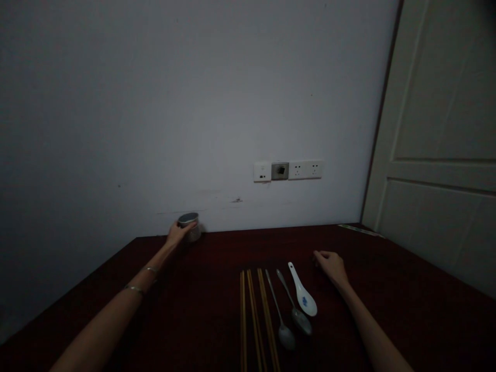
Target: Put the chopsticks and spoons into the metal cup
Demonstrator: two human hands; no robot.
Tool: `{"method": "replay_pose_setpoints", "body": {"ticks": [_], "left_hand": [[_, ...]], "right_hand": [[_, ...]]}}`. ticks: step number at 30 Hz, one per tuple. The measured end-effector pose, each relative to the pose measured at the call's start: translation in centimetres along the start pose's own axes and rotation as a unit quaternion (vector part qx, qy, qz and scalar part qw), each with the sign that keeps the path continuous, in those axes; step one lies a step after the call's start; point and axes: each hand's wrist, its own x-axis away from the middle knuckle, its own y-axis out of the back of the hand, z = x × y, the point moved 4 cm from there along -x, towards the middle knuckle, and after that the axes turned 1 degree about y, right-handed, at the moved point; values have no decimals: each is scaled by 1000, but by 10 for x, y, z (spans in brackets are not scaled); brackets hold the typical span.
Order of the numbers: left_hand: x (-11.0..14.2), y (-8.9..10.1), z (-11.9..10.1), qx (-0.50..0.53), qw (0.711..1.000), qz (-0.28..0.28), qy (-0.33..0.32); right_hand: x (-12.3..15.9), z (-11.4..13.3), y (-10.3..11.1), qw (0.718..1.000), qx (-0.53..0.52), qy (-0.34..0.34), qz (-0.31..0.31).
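One grey cup (195,235), left of center in frame, is gripped near its rim by fingers of left hand (176,232); right hand (330,265), center right, fingers curled tgthr, nothing visibly held. Cup could prob be tipped if rim's pulled unevenly.

On the dark-red wooden tabletop (209,289), three pairs of slender wooden chopsticks (256,316) are laid left of two long-handled metal spoons (301,321), which are flanked rightward by a white ceramic spoon (306,300). Behind, at far left, a grey cylindrical cup (195,233) is clasped by the left hand (176,234); the right hand (331,266) is placed right of the ceramic spoon.
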Motion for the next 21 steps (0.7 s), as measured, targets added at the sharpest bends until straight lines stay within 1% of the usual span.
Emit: {"method": "replay_pose_setpoints", "body": {"ticks": [2,5,8,11,13,15,21], "left_hand": [[11,-33,-18,23,999,33,-13],[37,-84,-41,93,987,119,-50],[69,-130,-54,152,966,203,-52],[96,-165,-62,197,937,283,-57],[106,-179,-63,211,926,308,-58],[110,-188,-62,218,923,311,-57],[114,-195,-55,226,920,318,-46]], "right_hand": [[-1,-1,0,1000,-2,3,0],[-2,-3,-1,1000,-2,4,-1],[-1,-3,0,1000,0,3,-7],[0,1,1,1000,-3,10,-12],[2,3,2,1000,-6,14,-16],[3,4,3,1000,-7,16,-19],[4,7,4,1000,-3,9,-18]]}}
